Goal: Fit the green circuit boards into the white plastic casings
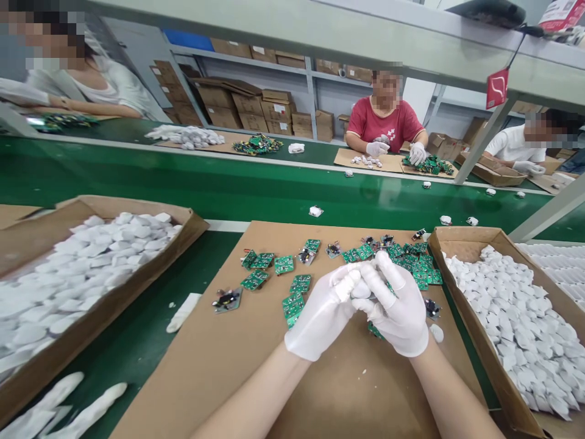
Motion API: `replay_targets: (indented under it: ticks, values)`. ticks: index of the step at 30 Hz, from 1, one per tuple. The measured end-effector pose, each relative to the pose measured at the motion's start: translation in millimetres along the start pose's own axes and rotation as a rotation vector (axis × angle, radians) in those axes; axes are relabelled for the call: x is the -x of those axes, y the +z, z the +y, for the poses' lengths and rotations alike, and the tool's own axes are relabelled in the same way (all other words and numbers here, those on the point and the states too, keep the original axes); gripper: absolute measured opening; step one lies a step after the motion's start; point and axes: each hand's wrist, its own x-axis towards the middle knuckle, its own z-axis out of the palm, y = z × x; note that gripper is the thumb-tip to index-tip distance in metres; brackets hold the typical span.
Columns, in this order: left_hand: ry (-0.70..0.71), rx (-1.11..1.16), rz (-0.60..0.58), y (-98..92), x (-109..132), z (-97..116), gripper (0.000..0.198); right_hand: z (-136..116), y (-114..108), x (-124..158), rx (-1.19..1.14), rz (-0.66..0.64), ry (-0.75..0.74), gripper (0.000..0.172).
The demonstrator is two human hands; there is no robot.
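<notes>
My left hand [322, 311] and my right hand [397, 305], both in white gloves, meet over the cardboard sheet [256, 372]. Between their closed fingertips is a small rounded white piece [361, 289], mostly covered by the fingers. Whether anything else is held with it cannot be made out. Around and beyond the hands lie several green circuit boards [300, 283], some turned with black components up, like the board [227, 300] at the left. The boards pile thickest just past my right hand. A loose white piece [436, 333] rests beside my right wrist.
Cardboard trays of white pieces stand at left [192, 222] and right [507, 381]. White glove-like fingers [183, 312] lie on the green surface at left. Beyond runs a green conveyor belt [256, 195] carrying white pieces [315, 211]. Several people work across it. A metal beam [283, 30] crosses overhead.
</notes>
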Motion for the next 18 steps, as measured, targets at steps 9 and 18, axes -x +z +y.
replay_targets:
  ticks: [9, 18]
  values:
    - [-0.027, -0.013, 0.054, 4.0, 0, 0, 0.033, 9, -3, 1, -0.062, -0.067, -0.027, 0.054]
    - [-0.030, -0.101, -0.036, 5.7, 1, 10, 0.038, 1, -7, 1, -0.259, -0.122, 0.280, 0.083]
